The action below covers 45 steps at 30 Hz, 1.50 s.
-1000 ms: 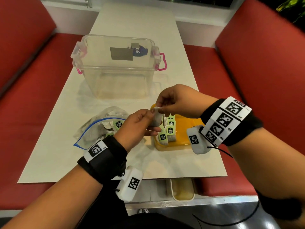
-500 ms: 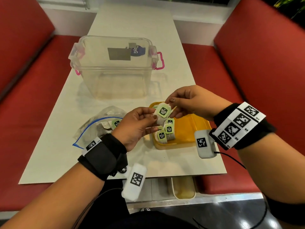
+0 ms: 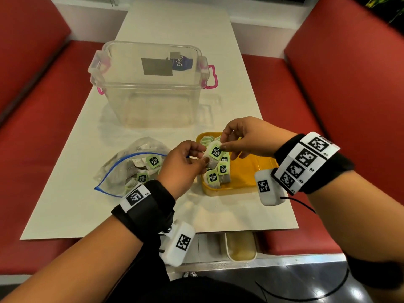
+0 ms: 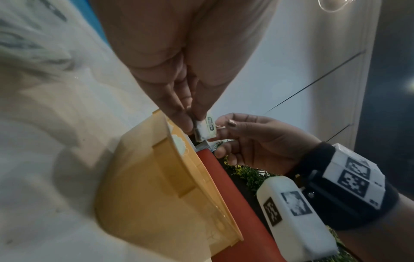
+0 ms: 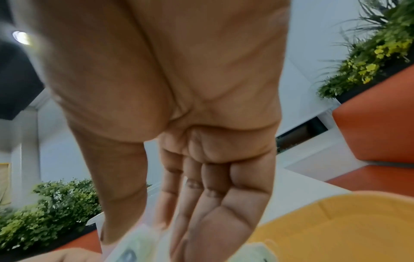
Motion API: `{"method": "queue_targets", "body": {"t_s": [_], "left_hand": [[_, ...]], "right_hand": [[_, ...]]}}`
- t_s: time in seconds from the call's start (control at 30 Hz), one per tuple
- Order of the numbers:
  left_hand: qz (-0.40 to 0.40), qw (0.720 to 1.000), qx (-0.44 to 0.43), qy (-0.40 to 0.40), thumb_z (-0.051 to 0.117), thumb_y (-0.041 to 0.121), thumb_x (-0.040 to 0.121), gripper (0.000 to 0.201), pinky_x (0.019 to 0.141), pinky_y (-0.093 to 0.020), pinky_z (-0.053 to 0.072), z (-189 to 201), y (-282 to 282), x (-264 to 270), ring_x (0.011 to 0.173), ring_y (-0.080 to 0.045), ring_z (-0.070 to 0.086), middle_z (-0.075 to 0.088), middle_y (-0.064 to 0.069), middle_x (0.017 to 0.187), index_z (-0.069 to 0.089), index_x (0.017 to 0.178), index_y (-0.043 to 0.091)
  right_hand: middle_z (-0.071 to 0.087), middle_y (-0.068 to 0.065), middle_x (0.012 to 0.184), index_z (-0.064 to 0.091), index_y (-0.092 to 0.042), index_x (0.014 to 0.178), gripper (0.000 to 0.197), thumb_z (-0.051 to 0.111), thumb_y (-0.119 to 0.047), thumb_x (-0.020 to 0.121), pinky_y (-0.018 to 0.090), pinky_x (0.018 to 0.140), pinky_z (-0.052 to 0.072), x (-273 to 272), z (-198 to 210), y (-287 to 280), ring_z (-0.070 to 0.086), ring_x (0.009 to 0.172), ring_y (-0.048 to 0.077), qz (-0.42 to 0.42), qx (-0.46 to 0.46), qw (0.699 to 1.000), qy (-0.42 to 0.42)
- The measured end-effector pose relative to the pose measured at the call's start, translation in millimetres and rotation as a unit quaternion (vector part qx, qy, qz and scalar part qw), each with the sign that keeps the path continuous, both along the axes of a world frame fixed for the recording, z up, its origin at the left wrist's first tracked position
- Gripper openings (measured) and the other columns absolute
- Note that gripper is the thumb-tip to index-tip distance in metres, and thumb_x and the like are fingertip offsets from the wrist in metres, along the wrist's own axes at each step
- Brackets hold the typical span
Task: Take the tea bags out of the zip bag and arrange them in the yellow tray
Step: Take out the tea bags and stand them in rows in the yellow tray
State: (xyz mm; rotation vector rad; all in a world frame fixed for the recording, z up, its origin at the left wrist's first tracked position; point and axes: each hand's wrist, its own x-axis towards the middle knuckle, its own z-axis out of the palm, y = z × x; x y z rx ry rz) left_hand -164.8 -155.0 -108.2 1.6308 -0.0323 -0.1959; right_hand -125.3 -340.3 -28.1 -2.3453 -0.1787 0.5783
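1. Since half a second ago, both hands have held nearly the same place above the tray's left end; the tea bag (image 3: 211,159) between them has tilted slightly, its green tag (image 3: 216,152) still facing up.
2. Left hand (image 3: 182,169): thumb and fingers pinch the bag's lower left edge.
3. Right hand (image 3: 247,139): fingertips pinch the tag's upper right corner; the other fingers hang loose.
4. Tray (image 3: 251,171): several bags stand in a row at its left end; the right part is bare.
5. Zip bag (image 3: 131,167): lies open left of the tray, more tea bags inside.
6. Procedure, as judged: tuck string and tag flat against the bag, release one hand, then lower the bag upright beside the row.
7. Caution: a loose string may snag standing bags and topple them.
8. Align each tag to face the same way.
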Motion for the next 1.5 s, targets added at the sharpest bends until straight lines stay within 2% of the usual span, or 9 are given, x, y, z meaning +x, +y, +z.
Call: {"method": "queue_targets", "body": {"t_s": [0.23, 0.43, 0.53, 0.77, 0.87, 1.07, 1.23, 1.37, 1.5], "left_hand": [[0.002, 0.999, 0.047, -0.023, 0.065, 0.007, 0.089, 0.015, 0.072, -0.037, 0.060, -3.1, -3.1, 1.3, 0.076, -0.026, 0.068, 0.063, -0.011, 0.094, 0.060, 0.103, 0.009], [-0.012, 0.967, 0.246, -0.065, 0.066, 0.028, 0.087, 0.025, 0.069, -0.038, 0.052, -15.7, 7.2, 1.1, 0.076, -0.023, 0.063, 0.059, -0.004, 0.090, 0.051, 0.105, 0.019], [-0.027, 0.971, 0.236, -0.018, 0.066, 0.028, 0.087, 0.030, 0.069, -0.046, 0.057, -17.7, 6.8, -1.0, 0.071, -0.023, 0.066, 0.062, -0.002, 0.087, 0.046, 0.107, 0.021], [-0.037, 0.978, 0.204, 0.005, 0.066, 0.021, 0.089, 0.029, 0.064, -0.043, 0.059, -14.1, 6.8, -3.4, 0.063, -0.022, 0.069, 0.062, 0.001, 0.078, 0.047, 0.110, 0.018], [-0.037, 0.978, 0.204, 0.002, 0.066, 0.021, 0.088, 0.028, 0.066, -0.045, 0.059, -16.0, 6.9, -2.9, 0.067, -0.021, 0.068, 0.063, 0.001, 0.078, 0.048, 0.109, 0.019], [-0.039, 0.979, 0.199, 0.007, 0.065, 0.023, 0.089, 0.027, 0.068, -0.046, 0.058, -14.3, 7.7, -4.0, 0.069, -0.021, 0.069, 0.064, -0.002, 0.080, 0.048, 0.109, 0.019], [-0.050, 0.982, 0.182, 0.032, 0.062, 0.028, 0.091, 0.026, 0.066, -0.048, 0.059, 3.6, 10.4, -13.6, 0.069, -0.026, 0.071, 0.063, -0.005, 0.084, 0.048, 0.111, 0.017], [-0.054, 0.983, 0.175, 0.004, 0.058, 0.027, 0.094, 0.017, 0.062, -0.038, 0.059, 35.2, 29.6, -24.1, 0.068, -0.018, 0.069, 0.061, 0.000, 0.087, 0.057, 0.105, 0.014], [-0.005, 0.942, 0.303, -0.142, 0.063, 0.027, 0.089, 0.007, 0.065, -0.011, 0.037, 59.2, 79.1, -29.6, 0.071, 0.004, 0.052, 0.055, 0.010, 0.085, 0.069, 0.088, 0.025]], "right_hand": [[0.072, 0.006, 0.075, 0.065, -0.007, 0.097, 0.010, 0.066, -0.010, 0.088, 0.023, 0.056, 0.054, 4.1, -2.6, 8.7, 0.071, 0.067, 0.020, 0.005, -0.002, 1.000, -0.024], [0.070, -0.005, 0.069, 0.067, -0.017, 0.087, 0.003, 0.069, -0.015, 0.085, 0.019, 0.054, 0.046, 8.9, -10.9, 0.6, 0.068, 0.060, 0.009, 0.093, -0.174, 0.980, 0.011], [0.071, -0.006, 0.069, 0.068, -0.019, 0.086, 0.002, 0.069, -0.019, 0.084, 0.021, 0.058, 0.048, 6.7, -24.8, 5.0, 0.068, 0.060, 0.007, 0.131, -0.238, 0.961, 0.048], [0.062, -0.009, 0.062, 0.066, -0.015, 0.088, 0.008, 0.072, -0.015, 0.082, 0.019, 0.053, 0.047, 9.9, -42.6, 19.1, 0.061, 0.054, 0.007, 0.139, -0.304, 0.942, 0.044], [0.070, 0.001, 0.077, 0.068, -0.007, 0.096, 0.015, 0.070, -0.015, 0.083, 0.023, 0.062, 0.049, 10.4, -41.4, 22.9, 0.061, 0.062, 0.014, 0.148, -0.331, 0.932, 0.028], [0.074, 0.008, 0.087, 0.068, -0.003, 0.094, 0.014, 0.068, -0.014, 0.085, 0.027, 0.066, 0.055, 11.4, -40.1, 25.1, 0.072, 0.075, 0.018, 0.128, -0.314, 0.941, 0.009], [0.073, 0.005, 0.080, 0.067, -0.007, 0.090, 0.018, 0.072, -0.022, 0.082, 0.027, 0.064, 0.054, 11.2, -26.2, 20.1, 0.070, 0.063, 0.011, 0.097, -0.296, 0.950, -0.021], [0.069, -0.003, 0.068, 0.066, -0.015, 0.083, 0.014, 0.072, -0.028, 0.083, 0.020, 0.055, 0.044, 5.3, 4.6, 26.2, 0.066, 0.059, 0.006, 0.085, -0.222, 0.968, -0.082], [0.069, -0.008, 0.068, 0.067, -0.021, 0.083, 0.009, 0.070, -0.029, 0.083, 0.018, 0.056, 0.043, -13.3, 25.9, 57.9, 0.064, 0.059, 0.001, 0.121, -0.124, 0.979, -0.106]]}}
